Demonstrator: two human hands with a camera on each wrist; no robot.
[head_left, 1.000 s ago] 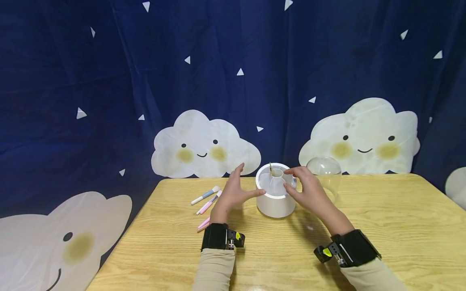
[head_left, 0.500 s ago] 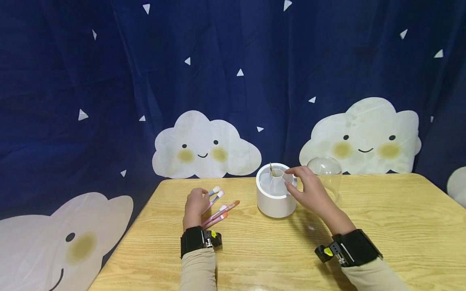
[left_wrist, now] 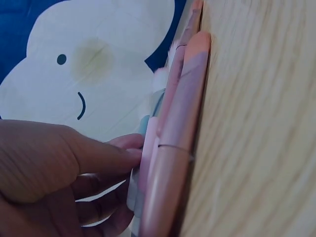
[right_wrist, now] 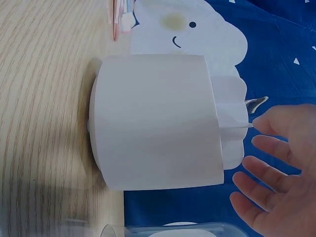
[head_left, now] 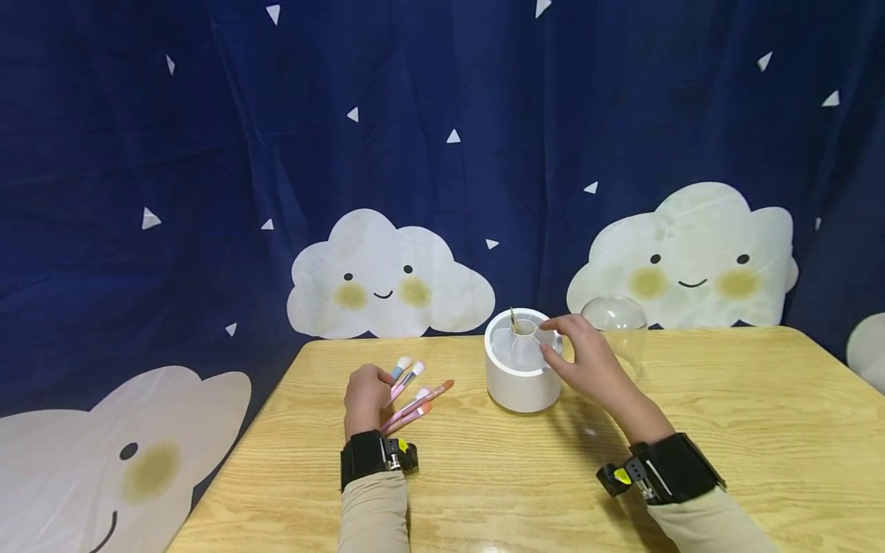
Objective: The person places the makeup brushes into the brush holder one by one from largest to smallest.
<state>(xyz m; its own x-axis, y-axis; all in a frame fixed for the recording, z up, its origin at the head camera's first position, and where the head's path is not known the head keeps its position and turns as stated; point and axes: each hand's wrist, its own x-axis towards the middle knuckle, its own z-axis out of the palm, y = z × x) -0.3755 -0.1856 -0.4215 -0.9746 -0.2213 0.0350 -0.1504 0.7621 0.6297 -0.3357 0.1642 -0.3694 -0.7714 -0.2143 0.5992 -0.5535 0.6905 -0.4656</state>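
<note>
My left hand point(head_left: 365, 393) is at the makeup brushes on the table's left side. Its thumb and fingers pinch a brush with a blue ferrule point(head_left: 399, 368) and white bristles, partly hidden by the hand. A pink-handled brush point(left_wrist: 149, 148) lies right against the thumb in the left wrist view. Closest to that camera is a thicker rose-coloured brush point(left_wrist: 173, 163) with an orange tip. My right hand point(head_left: 591, 365) hovers at the top of a white round brush holder point(head_left: 520, 390), fingers relaxed, thumb tip right at a divider point(right_wrist: 236, 126). One slim metallic-tipped tool point(right_wrist: 256, 104) stands in the holder.
A clear dome cover point(head_left: 618, 326) stands behind the right hand, close to the holder. Several brushes lie in a loose fan, including a pink one with an orange tip point(head_left: 416, 415). A dark blue curtain point(head_left: 532, 153) with clouds hangs behind the wooden table point(head_left: 512, 484).
My left hand has moved from beside the holder leftward and down to the brushes, and the blue-ferruled brush has since shifted slightly left. My right hand has stayed at the holder.
</note>
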